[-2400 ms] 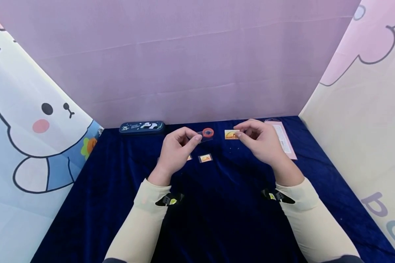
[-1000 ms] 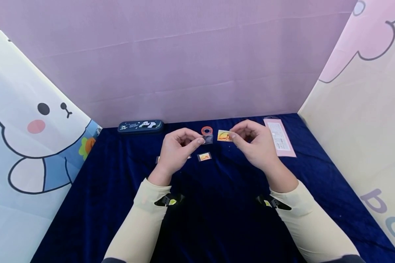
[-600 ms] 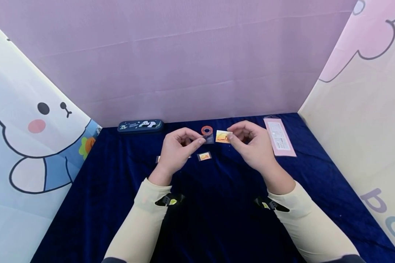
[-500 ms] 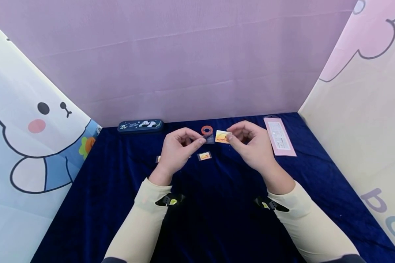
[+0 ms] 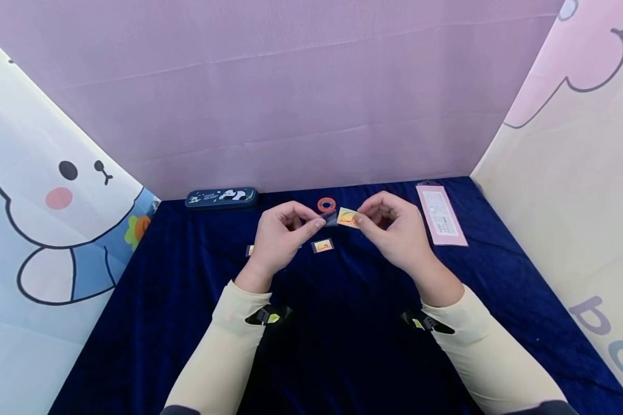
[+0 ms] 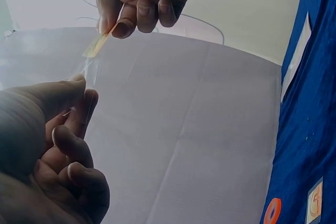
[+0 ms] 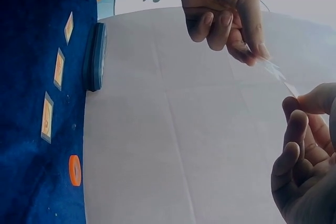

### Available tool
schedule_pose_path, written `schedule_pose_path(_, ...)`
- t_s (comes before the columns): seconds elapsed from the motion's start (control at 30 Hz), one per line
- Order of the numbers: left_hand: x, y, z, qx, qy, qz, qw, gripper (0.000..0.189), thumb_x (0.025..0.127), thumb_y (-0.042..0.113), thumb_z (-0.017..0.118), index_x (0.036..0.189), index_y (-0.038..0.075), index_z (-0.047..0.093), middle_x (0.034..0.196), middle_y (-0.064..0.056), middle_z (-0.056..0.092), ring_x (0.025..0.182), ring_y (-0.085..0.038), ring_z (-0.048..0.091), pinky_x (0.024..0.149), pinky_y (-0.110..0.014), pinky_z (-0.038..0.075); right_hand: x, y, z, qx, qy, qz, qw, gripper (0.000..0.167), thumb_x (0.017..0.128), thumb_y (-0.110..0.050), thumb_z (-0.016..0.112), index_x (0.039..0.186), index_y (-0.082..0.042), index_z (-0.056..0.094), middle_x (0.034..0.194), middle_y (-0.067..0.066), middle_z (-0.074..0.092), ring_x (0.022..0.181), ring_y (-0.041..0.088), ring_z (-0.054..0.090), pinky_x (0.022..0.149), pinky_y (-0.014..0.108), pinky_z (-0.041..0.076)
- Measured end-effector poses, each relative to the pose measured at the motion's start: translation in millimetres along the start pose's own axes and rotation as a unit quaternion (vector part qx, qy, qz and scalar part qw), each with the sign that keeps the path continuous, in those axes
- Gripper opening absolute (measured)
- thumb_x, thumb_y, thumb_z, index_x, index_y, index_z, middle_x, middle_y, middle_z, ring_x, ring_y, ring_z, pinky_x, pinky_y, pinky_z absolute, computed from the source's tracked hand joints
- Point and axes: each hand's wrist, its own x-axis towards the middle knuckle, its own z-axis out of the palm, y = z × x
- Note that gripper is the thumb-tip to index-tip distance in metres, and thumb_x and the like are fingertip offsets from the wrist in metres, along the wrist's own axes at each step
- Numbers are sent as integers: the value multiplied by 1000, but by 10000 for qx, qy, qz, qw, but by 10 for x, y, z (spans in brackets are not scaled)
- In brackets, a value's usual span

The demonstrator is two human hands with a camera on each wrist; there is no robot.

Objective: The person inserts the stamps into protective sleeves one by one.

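My left hand (image 5: 285, 233) pinches a small clear plastic sleeve (image 5: 331, 218) between thumb and forefinger. Facing it, my right hand (image 5: 394, 230) pinches a small yellow-and-orange picture card (image 5: 347, 218) by its right end. The card's free edge is right at the sleeve's mouth, and the two overlap in the left wrist view, where both sleeve (image 6: 92, 72) and card (image 6: 97, 44) are held up off the table. Below the hands lies a similar card in a clear sleeve (image 5: 323, 246). The right wrist view shows three such sleeved cards in a row, the nearest card (image 7: 47, 118) included.
Behind the hands an orange-red ring, like a tape roll (image 5: 326, 205), lies on the dark blue cloth (image 5: 337, 346). A blue pencil case with a panda (image 5: 221, 199) stands at the back left. To the right lies a pink-edged flat packet (image 5: 442, 215). Fabric walls enclose the table.
My right hand has moved left, bringing the card up to the sleeve, and the card has tilted slightly. My left hand has stayed nearly in place, still pinching the sleeve.
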Motion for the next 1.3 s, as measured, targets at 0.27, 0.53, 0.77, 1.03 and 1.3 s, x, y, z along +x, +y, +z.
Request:
schedule_pose_path(0.27,5,-11,8,-3,-13,-34,10000,10,90,18,86,94,13,79,72,-3,66,51,-20,45,46,-28,34,6,26,1,-123,-146,36,9998,10,91,-1,79,94,-6,71,74,4,70,63,17,60,55,23,48)
schedule_pose_path(0.53,7,-25,10,69,8,-61,10000,9,90,16,86,94,12,79,71,-3,66,51,-19,45,46,-27,33,-1,-15,7,-191,-285,150,9993,9,91,-1,78,95,-5,71,74,5,70,63,18,61,53,24,47)
schedule_pose_path(0.77,5,-7,15,58,22,-119,9999,10,89,13,86,95,9,79,73,-12,64,51,-18,44,46,-26,33,0,46,4,-231,-295,141,9992,10,91,-3,80,95,-7,72,74,3,70,64,18,61,55,24,48)
schedule_pose_path(1.03,3,-19,6,101,-101,-5,9999,9,91,20,85,93,15,78,68,-13,61,50,-21,44,45,-28,33,3,51,-16,-181,-414,114,9989,9,93,-4,79,99,-8,74,78,4,71,65,18,61,56,24,49)
schedule_pose_path(1.3,-2,-27,1,92,-139,25,9999,8,92,20,85,93,16,78,68,-5,62,50,-22,44,45,-29,34,1,48,-31,-258,-522,163,9982,9,93,-3,79,98,-8,74,77,3,70,63,19,59,54,24,47)
